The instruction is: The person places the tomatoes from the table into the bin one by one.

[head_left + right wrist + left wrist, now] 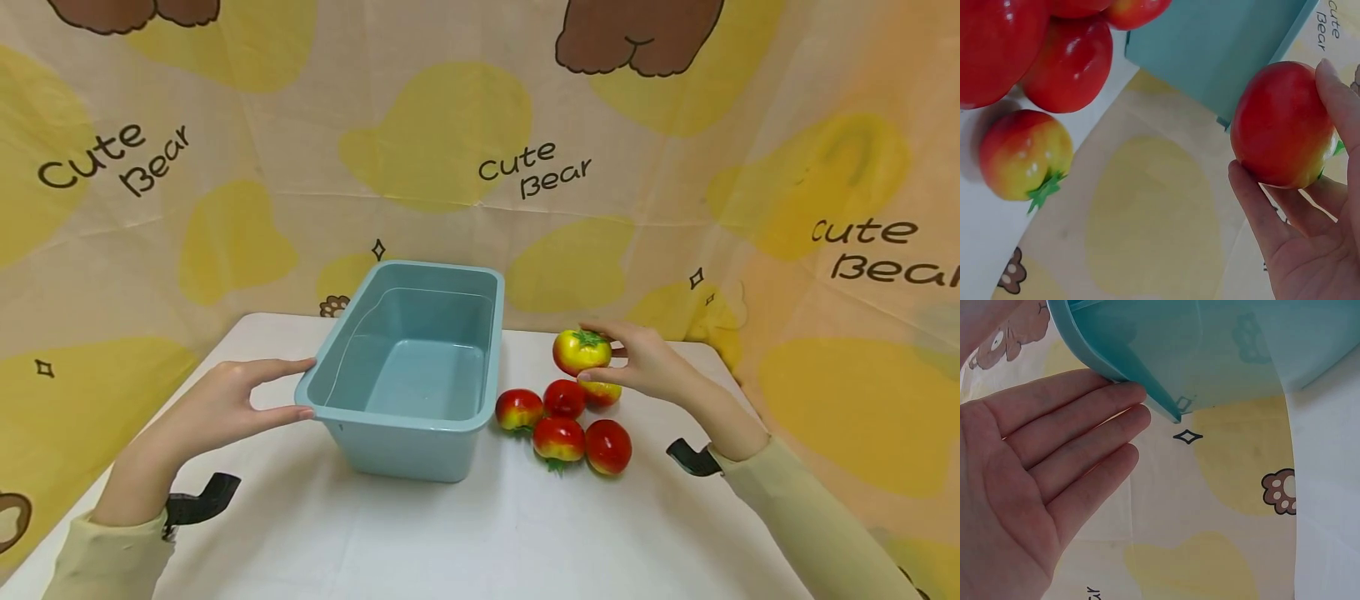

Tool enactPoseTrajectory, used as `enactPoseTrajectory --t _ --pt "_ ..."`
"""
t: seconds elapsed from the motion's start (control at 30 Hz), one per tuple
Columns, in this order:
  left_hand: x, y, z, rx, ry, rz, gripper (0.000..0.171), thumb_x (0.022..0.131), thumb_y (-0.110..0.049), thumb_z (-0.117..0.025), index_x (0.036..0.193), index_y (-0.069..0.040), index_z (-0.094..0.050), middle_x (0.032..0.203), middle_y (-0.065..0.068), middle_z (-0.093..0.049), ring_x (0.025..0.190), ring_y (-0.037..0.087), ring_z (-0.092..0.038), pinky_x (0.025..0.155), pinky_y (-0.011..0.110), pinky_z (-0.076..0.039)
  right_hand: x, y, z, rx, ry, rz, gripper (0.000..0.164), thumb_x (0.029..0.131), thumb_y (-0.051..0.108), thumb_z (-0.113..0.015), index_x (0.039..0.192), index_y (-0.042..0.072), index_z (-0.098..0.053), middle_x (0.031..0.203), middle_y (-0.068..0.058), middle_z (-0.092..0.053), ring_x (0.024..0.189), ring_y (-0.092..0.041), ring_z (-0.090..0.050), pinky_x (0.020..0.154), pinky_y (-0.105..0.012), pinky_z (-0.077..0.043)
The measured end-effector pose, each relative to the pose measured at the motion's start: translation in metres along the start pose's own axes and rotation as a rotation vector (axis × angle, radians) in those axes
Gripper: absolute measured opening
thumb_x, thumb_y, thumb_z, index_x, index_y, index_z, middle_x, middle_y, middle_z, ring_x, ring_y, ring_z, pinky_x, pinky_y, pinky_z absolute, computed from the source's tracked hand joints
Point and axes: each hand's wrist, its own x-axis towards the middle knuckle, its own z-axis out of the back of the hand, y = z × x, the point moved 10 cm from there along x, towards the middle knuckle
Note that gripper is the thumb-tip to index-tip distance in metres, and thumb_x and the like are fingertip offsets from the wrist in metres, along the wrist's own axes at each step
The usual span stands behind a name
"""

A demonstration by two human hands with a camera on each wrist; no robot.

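Observation:
A light blue plastic bin (pixel 416 454) stands on the white table with no contents visible in it. At its left rim, my left hand (pixel 236 400) touches the edge with thumb and index finger; in the left wrist view its fingers (pixel 1094 419) lie straight against the rim's outer side. My right hand (pixel 645 358) holds a red and yellow tomato (pixel 1285 125) with a green leafy top, lifted right of the bin. Several similar tomatoes (pixel 558 437) lie on the table below it, one (pixel 602 393) partly hidden by the hand and the held tomato.
The white table (pixel 420 542) reaches back to a patterned cloth (pixel 450 142) with "Cute Bear" lettering. Black bands (pixel 202 498) sit at both wrists. The tomatoes lie close to the bin's right wall.

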Motion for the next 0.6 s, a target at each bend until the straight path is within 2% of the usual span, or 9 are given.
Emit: enactPoseTrajectory --t 0.27,0.6 --pt "0.000 0.002 0.000 0.010 -0.011 -0.014 0.058 0.076 -0.048 -0.076 0.126 -0.021 -0.063 0.119 -0.002 -0.067 0.106 0.023 -0.064 0.085 0.043 -0.050 0.013 0.018 0.000 0.009 -0.020 0.074 0.072 0.075 0.035 -0.080 0.134 0.006 -0.052 0.128 -0.009 -0.060 0.106 -0.024 -0.061 0.081 -0.037 -0.057" --pt "0.000 0.002 0.001 0.006 -0.010 -0.011 0.058 0.076 -0.048 -0.076 0.126 -0.022 -0.063 0.118 -0.002 -0.067 0.106 0.024 -0.064 0.085 0.044 -0.049 0.027 0.040 -0.001 -0.010 -0.015 0.115 0.070 0.074 0.035 -0.081 0.132 0.006 -0.054 0.124 -0.008 -0.062 0.105 -0.021 -0.061 0.080 -0.033 -0.057"
